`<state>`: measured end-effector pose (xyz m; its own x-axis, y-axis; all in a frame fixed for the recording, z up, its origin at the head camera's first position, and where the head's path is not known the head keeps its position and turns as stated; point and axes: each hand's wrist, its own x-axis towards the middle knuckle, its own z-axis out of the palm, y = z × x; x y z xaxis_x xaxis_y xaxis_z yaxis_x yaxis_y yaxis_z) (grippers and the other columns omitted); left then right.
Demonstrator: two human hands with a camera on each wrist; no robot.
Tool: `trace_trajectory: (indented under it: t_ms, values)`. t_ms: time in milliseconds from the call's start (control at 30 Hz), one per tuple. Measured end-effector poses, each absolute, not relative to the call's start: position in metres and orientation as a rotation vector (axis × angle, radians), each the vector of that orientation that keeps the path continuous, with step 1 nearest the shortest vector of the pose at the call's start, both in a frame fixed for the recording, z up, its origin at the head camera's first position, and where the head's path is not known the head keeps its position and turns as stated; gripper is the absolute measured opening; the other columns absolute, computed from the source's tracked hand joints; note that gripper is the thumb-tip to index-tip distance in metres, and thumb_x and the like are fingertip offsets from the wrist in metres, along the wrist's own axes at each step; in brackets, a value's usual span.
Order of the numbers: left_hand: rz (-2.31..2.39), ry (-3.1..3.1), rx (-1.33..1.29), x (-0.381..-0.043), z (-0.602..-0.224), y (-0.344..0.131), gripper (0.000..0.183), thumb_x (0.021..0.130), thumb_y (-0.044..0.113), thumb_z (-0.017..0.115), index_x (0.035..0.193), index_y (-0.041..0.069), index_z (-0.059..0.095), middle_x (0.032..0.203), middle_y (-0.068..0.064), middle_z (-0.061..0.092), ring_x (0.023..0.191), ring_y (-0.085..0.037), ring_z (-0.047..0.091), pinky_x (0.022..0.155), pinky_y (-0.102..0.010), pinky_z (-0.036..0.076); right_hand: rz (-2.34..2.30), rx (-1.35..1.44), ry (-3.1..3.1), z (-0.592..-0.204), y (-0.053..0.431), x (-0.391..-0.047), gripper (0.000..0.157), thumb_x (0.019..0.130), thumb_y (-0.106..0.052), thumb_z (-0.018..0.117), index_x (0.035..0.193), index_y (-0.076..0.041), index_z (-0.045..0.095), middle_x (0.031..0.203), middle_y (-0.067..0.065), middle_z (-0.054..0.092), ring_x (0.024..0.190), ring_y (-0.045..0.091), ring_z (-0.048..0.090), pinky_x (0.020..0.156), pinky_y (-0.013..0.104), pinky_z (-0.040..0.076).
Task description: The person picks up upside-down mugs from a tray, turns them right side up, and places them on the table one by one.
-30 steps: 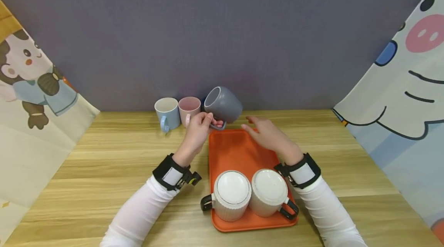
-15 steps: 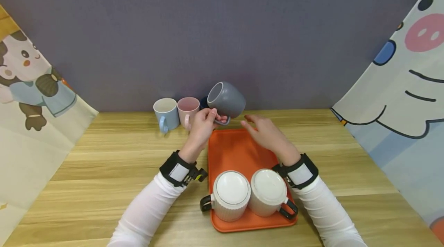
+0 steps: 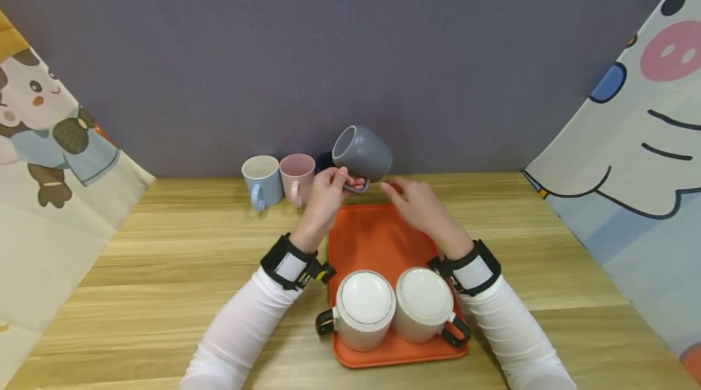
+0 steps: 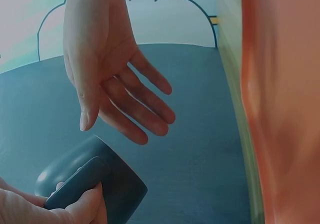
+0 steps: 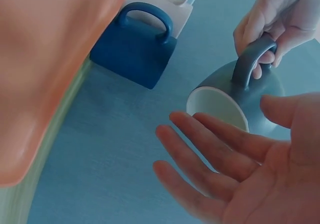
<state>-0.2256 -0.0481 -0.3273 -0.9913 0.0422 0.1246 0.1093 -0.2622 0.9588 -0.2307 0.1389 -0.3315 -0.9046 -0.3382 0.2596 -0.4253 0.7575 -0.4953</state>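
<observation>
As the left hand [image 3: 325, 195] is pinching a grey mug [image 3: 364, 154] by its handle [image 5: 245, 67], tilted in midair near the far edge of the orange tray [image 3: 378, 235], the right hand [image 3: 417, 207] is hovering beside the mug, fingers spread, and two upturned white mugs [image 3: 366, 297] are standing on the tray's near end.

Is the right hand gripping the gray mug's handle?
No, the left hand grips the gray mug by its handle, while the right hand has its fingers extended and holds nothing.
</observation>
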Motion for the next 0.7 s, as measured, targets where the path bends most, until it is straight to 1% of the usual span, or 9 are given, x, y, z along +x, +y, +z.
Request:
trace_trajectory:
  t_ms: [133,200,300,400,467,533,633,700]
  values:
    - [-2.466,-1.871,-0.206,-0.226,-0.324,-0.045,0.024,0.102,0.008,0.039,0.092,-0.01,0.05,0.083,-0.012,0.054,0.08,-0.016,0.066,0.092,-0.043,0.051,0.853,0.604,-2.763,-0.33,0.139,-0.232,0.037,0.1,-0.034,0.047,0.112,-0.005,0.066,0.086,0.008,0.065,0.078,0.024,0.059,0.073,0.038,0.048]
    - [-2.469,-1.869,-0.212,-0.226,-0.322,-0.044,0.025,0.102,0.009,0.039,0.093,-0.012,0.05,0.084,-0.012,0.054,0.08,-0.016,0.066,0.093,-0.043,0.05,0.865,0.597,-2.749,-0.328,0.138,-0.232,0.036,0.099,-0.035,0.047,0.107,-0.006,0.066,0.077,0.006,0.06,0.071,0.023,0.055,0.067,0.035,0.045]
    - [-2.488,-1.863,-0.216,-0.226,-0.319,-0.041,0.027,0.102,0.009,0.038,0.093,-0.014,0.049,0.084,-0.013,0.054,0.081,-0.017,0.066,0.095,-0.045,0.049,0.884,0.58,-2.732,-0.325,0.137,-0.232,0.035,0.099,-0.036,0.048,0.097,-0.006,0.066,0.069,0.004,0.052,0.063,0.02,0.05,0.061,0.032,0.04]
    - [-2.494,-1.861,-0.22,-0.226,-0.316,-0.038,0.027,0.102,0.009,0.038,0.09,-0.012,0.049,0.083,-0.012,0.055,0.081,-0.016,0.066,0.094,-0.045,0.049,0.892,0.579,-2.712,-0.323,0.135,-0.232,0.036,0.099,-0.037,0.048,0.09,-0.007,0.065,0.065,0.003,0.048,0.059,0.018,0.046,0.056,0.03,0.036]
    - [-2.497,-1.858,-0.222,-0.226,-0.314,-0.036,0.026,0.102,0.009,0.038,0.088,-0.009,0.05,0.082,-0.012,0.055,0.081,-0.016,0.066,0.093,-0.042,0.05,0.89,0.588,-2.7,-0.322,0.134,-0.234,0.038,0.099,-0.037,0.047,0.088,-0.006,0.066,0.064,0.003,0.05,0.057,0.018,0.046,0.055,0.03,0.036]
    - [-2.508,-1.842,-0.226,-0.226,-0.313,-0.035,0.026,0.102,0.009,0.038,0.086,-0.007,0.05,0.082,-0.012,0.054,0.081,-0.016,0.066,0.092,-0.041,0.051,0.892,0.585,-2.697,-0.321,0.134,-0.234,0.04,0.099,-0.038,0.046,0.089,-0.007,0.068,0.065,0.005,0.054,0.058,0.018,0.048,0.055,0.03,0.038]
    - [-2.529,-1.81,-0.229,-0.227,-0.309,-0.033,0.026,0.102,0.009,0.037,0.086,-0.007,0.05,0.082,-0.011,0.054,0.08,-0.015,0.066,0.093,-0.041,0.05,0.895,0.577,-2.693,-0.319,0.132,-0.236,0.044,0.099,-0.04,0.045,0.088,-0.007,0.071,0.07,0.007,0.064,0.061,0.019,0.054,0.057,0.031,0.042]
    - [-2.548,-1.784,-0.229,-0.227,-0.307,-0.032,0.027,0.103,0.01,0.037,0.087,-0.007,0.05,0.082,-0.01,0.053,0.08,-0.015,0.065,0.094,-0.043,0.05,0.915,0.567,-2.69,-0.317,0.131,-0.236,0.045,0.099,-0.041,0.044,0.088,-0.008,0.072,0.074,0.008,0.069,0.063,0.019,0.057,0.058,0.031,0.044]
